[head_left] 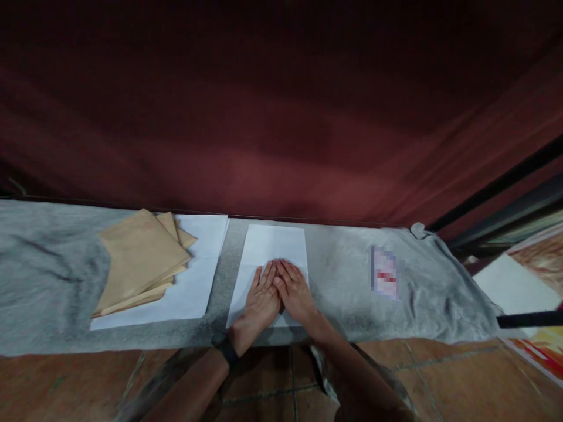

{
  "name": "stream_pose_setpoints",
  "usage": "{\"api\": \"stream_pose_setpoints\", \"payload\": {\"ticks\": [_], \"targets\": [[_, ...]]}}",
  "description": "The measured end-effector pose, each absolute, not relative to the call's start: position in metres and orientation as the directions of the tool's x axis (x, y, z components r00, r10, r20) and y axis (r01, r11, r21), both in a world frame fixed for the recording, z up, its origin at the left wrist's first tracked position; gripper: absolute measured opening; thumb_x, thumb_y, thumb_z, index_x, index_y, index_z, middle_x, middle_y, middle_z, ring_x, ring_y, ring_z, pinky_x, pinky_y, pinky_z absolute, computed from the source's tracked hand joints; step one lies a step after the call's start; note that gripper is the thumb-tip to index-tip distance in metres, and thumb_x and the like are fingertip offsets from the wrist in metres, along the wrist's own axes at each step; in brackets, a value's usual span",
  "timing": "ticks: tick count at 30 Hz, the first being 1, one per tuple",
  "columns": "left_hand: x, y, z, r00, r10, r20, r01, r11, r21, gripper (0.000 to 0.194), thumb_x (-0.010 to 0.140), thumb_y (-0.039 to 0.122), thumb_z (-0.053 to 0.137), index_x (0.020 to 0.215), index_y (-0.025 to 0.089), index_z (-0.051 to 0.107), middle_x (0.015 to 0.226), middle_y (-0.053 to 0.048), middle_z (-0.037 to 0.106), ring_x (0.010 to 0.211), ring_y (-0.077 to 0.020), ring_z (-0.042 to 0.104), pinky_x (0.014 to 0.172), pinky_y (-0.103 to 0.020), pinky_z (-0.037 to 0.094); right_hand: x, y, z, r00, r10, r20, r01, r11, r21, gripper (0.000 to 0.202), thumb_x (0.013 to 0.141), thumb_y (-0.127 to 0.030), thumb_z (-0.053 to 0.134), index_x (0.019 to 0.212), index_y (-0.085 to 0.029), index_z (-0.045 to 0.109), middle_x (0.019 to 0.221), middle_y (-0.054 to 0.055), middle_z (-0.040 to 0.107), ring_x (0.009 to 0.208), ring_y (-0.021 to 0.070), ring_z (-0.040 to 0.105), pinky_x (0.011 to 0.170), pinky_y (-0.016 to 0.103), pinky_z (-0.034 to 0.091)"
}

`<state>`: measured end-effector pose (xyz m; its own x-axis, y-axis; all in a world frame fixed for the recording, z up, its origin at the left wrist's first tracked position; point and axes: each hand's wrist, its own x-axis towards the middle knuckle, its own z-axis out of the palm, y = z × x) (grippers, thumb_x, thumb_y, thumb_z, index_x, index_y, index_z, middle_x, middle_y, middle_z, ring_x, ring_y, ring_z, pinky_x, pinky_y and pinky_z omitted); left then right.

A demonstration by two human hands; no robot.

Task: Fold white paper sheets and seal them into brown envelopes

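Note:
A white sheet of paper point(275, 240) lies on the grey cloth in front of me, with a faint crease running across it. My left hand point(263, 296) rests flat on the sheet, fingers stretched forward, a dark band around its wrist. Beside it and touching it, my right hand point(295, 293) also presses flat on the paper, its fingers pointing forward and inward. Neither hand grips anything. To the left, several brown paper envelopes point(141, 252) are fanned in a pile on top of more white paper point(202, 264).
Grey cloth point(338, 264) covers the long narrow surface. A blurred packet-like item point(386, 274) with a red mark lies on its right part. Behind hangs a dark red curtain point(272, 146). Black bars and a white sheet point(514, 287) are at the far right. Below is a tiled floor point(65, 387).

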<state>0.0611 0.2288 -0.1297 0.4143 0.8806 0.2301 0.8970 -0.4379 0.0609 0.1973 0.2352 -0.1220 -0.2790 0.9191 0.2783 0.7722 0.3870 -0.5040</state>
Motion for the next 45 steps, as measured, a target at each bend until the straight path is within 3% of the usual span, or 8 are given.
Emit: {"api": "stream_pose_setpoints", "payload": {"ticks": [6, 14, 22, 26, 30, 34, 45], "targets": [[0.049, 0.231, -0.132, 0.307, 0.912, 0.273, 0.938, -0.339, 0.078, 0.058, 0.103, 0.025, 0.032, 0.158, 0.005, 0.040, 0.165, -0.016, 0.039, 0.156, -0.0259, 0.032, 0.130, -0.047, 0.024, 0.204, 0.236, -0.128, -0.304, 0.913, 0.271, 0.890, 0.374, -0.262, 0.054, 0.110, -0.036, 0.034, 0.158, -0.011, 0.043, 0.165, 0.013, 0.041, 0.155, 0.0249, 0.036, 0.128, 0.046, 0.029], [0.028, 0.234, -0.126, 0.166, 0.949, 0.267, 0.973, -0.201, 0.109, 0.064, 0.107, 0.042, 0.030, 0.158, 0.005, 0.038, 0.164, -0.020, 0.039, 0.154, -0.0299, 0.036, 0.126, -0.053, 0.030, 0.215, 0.237, -0.132, -0.268, 0.899, 0.346, 0.929, 0.337, -0.156, 0.058, 0.109, -0.038, 0.040, 0.160, -0.010, 0.038, 0.165, 0.016, 0.039, 0.153, 0.0295, 0.038, 0.125, 0.050, 0.030], [0.014, 0.237, -0.120, 0.006, 0.967, 0.255, 0.983, -0.052, 0.177, 0.065, 0.105, 0.040, 0.032, 0.157, 0.002, 0.040, 0.162, -0.023, 0.041, 0.153, -0.0344, 0.037, 0.125, -0.056, 0.030, 0.233, 0.246, -0.133, -0.135, 0.925, 0.355, 0.968, 0.200, -0.152, 0.058, 0.110, -0.039, 0.034, 0.158, -0.007, 0.040, 0.160, 0.021, 0.046, 0.147, 0.0336, 0.045, 0.122, 0.057, 0.029], [0.032, 0.249, -0.108, 0.080, 0.964, 0.254, 0.974, -0.129, 0.185, 0.061, 0.106, 0.035, 0.031, 0.159, 0.007, 0.037, 0.165, -0.018, 0.037, 0.156, -0.0310, 0.032, 0.127, -0.053, 0.029, 0.223, 0.261, -0.123, -0.092, 0.952, 0.291, 0.967, 0.155, -0.204, 0.059, 0.111, -0.037, 0.025, 0.158, -0.005, 0.041, 0.162, 0.020, 0.044, 0.151, 0.0320, 0.041, 0.124, 0.056, 0.028], [0.055, 0.266, -0.105, 0.188, 0.962, 0.196, 0.957, -0.225, 0.184, 0.057, 0.105, 0.025, 0.030, 0.159, 0.010, 0.040, 0.166, -0.014, 0.038, 0.158, -0.0288, 0.027, 0.128, -0.053, 0.026, 0.195, 0.280, -0.110, -0.194, 0.956, 0.219, 0.927, 0.252, -0.279, 0.055, 0.111, -0.033, 0.021, 0.158, -0.013, 0.042, 0.166, 0.012, 0.038, 0.155, 0.0251, 0.035, 0.128, 0.048, 0.025], [0.060, 0.279, -0.111, 0.214, 0.964, 0.157, 0.954, -0.240, 0.177, 0.057, 0.103, 0.018, 0.031, 0.159, 0.014, 0.040, 0.164, -0.012, 0.042, 0.157, -0.0281, 0.028, 0.128, -0.056, 0.025, 0.172, 0.293, -0.108, -0.215, 0.964, 0.159, 0.915, 0.255, -0.312, 0.053, 0.112, -0.031, 0.022, 0.156, -0.016, 0.048, 0.166, 0.010, 0.040, 0.155, 0.0223, 0.034, 0.129, 0.047, 0.022], [0.046, 0.286, -0.124, 0.034, 0.967, 0.253, 0.981, -0.081, 0.176, 0.058, 0.106, 0.035, 0.033, 0.160, 0.011, 0.038, 0.165, -0.016, 0.039, 0.156, -0.0278, 0.032, 0.126, -0.053, 0.028, 0.188, 0.304, -0.129, -0.198, 0.926, 0.321, 0.937, 0.275, -0.215, 0.052, 0.110, -0.036, 0.034, 0.158, -0.020, 0.045, 0.165, 0.014, 0.041, 0.151, 0.0296, 0.040, 0.123, 0.056, 0.028]]}}
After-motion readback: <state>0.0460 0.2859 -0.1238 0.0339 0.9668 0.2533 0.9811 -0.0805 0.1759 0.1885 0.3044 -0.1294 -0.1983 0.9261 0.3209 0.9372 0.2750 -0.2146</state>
